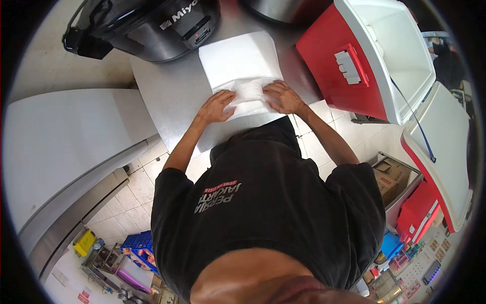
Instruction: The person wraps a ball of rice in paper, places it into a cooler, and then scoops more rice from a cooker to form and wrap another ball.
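Note:
A stack of white paper sheets (240, 57) lies on the steel table (167, 93). At its near end, a bunched, partly folded white paper wrapper (249, 92) sits between my two hands. My left hand (216, 105) grips the wrapper's left end with curled fingers. On the other side, my right hand (284, 96) has its fingers bent over the right end. Whether the wrapper has anything inside cannot be seen.
A black Miyako rice cooker (162, 30) stands at the back left. On the right is a red and white cooler box (349, 66), its lid (440, 157) hanging open. A white chest-like appliance (76, 131) borders the left. A cardboard box (392, 177) sits lower right.

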`<state>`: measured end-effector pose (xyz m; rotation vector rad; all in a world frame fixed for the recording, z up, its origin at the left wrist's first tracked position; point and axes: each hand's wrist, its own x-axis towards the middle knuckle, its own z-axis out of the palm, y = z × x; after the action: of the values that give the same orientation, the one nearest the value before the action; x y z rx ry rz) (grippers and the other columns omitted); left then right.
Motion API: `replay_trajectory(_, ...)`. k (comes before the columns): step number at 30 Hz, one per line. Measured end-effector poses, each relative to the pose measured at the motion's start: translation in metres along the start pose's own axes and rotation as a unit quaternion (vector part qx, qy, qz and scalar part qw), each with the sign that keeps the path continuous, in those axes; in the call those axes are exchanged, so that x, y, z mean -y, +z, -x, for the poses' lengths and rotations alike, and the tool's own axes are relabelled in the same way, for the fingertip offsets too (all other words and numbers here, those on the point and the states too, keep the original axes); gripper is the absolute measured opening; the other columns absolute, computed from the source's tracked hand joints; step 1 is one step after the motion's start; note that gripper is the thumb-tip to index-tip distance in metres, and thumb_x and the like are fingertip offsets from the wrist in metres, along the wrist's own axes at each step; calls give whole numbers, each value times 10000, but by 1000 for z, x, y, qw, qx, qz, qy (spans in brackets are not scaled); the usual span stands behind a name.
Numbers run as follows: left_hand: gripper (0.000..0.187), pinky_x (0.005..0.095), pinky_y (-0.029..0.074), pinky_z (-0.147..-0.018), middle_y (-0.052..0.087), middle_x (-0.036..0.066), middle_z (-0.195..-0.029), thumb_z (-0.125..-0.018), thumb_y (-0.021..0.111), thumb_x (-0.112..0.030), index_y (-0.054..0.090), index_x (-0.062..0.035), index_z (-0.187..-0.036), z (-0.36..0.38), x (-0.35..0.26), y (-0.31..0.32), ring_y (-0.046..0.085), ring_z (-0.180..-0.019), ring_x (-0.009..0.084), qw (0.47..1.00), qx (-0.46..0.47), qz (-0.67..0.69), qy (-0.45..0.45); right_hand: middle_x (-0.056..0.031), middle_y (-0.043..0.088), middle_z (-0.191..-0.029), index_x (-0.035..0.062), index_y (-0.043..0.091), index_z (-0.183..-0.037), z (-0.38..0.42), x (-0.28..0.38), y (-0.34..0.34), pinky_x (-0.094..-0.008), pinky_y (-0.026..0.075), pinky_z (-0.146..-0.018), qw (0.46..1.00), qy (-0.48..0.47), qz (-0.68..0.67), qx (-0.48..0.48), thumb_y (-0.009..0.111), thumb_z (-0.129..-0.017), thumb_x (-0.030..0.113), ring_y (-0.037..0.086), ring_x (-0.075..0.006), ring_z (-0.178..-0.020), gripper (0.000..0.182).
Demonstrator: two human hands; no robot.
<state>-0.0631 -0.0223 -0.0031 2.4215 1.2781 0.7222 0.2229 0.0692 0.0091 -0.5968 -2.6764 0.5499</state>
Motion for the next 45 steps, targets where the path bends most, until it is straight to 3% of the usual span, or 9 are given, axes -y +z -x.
replay_trajectory(9,137,388,508,-826,633,98,-1044,-807,554,8,654,-5,-901,-14,5,15,605,-962,287,989,-54,40,-132,-47,637,-1002,93,637,-992,-17,-29,1,-402,386,-959,994,65,-20,81,659,-795,158,554,-270,-1047,208)
replay_trajectory(12,160,404,503,-807,628,105,-1018,-747,659,-24,653,-27,-907,-46,6,-7,596,-972,294,942,69,84,-318,-96,624,-939,90,564,-1027,-49,-26,-15,-443,438,-848,941,278,-105,160,727,-731,193,555,-315,-1003,354)
replay_trajectory(15,289,393,489,-828,628,113,-1020,-626,796,-97,651,-34,-869,-76,2,-16,575,-999,304,942,2,-79,-328,-108,609,-973,84,528,-1047,-74,-36,-14,-429,439,-844,965,230,-49,114,805,-632,243,548,-315,-1013,524)
replay_trajectory(17,337,385,483,-838,627,114,-1004,-571,832,-121,646,-34,-838,-91,20,-15,564,-1014,306,950,74,-76,-292,-96,596,-1004,71,560,-971,-93,-40,-16,-418,443,-833,989,127,38,68,845,-549,263,541,-307,-1026,544)
replay_trajectory(19,386,377,476,-849,626,116,-988,-517,868,-145,640,-34,-807,-92,25,-13,553,-1028,308,953,146,-71,-257,-82,610,-978,60,592,-871,-110,-41,-16,-406,452,-816,962,73,78,251,844,-532,267,553,-289,-1011,471)
replay_trajectory(23,307,382,485,-792,609,127,-904,-584,824,-97,612,-9,-787,-82,27,-10,594,-911,307,950,98,22,-295,-111,619,-934,64,594,-787,-109,-36,-18,-385,465,-738,930,196,-1,310,817,-544,219,593,-277,-916,364)
replay_trajectory(31,137,373,494,-741,575,126,-863,-713,689,6,588,15,-805,-41,-16,19,596,-807,279,921,-169,98,-338,-60,573,-890,63,575,-818,-26,8,25,-374,474,-737,993,65,71,-69,593,-704,6,574,-258,-901,129)
replay_trajectory(38,97,375,497,-764,559,127,-875,-787,639,-47,622,15,-860,-24,-27,29,570,-914,289,971,-208,-35,-116,-107,507,-1227,-7,580,-1120,3,33,35,-480,325,-991,990,99,84,-62,588,-743,111,470,-281,-1123,395)
replay_trajectory(45,265,412,393,-904,454,178,-1130,-843,577,-42,545,-24,-1106,-46,-29,38,475,-1069,334,917,-137,2,-374,-106,454,-1277,29,564,-1164,-5,52,35,-508,262,-980,976,199,52,-69,603,-778,176,391,-314,-1167,415)
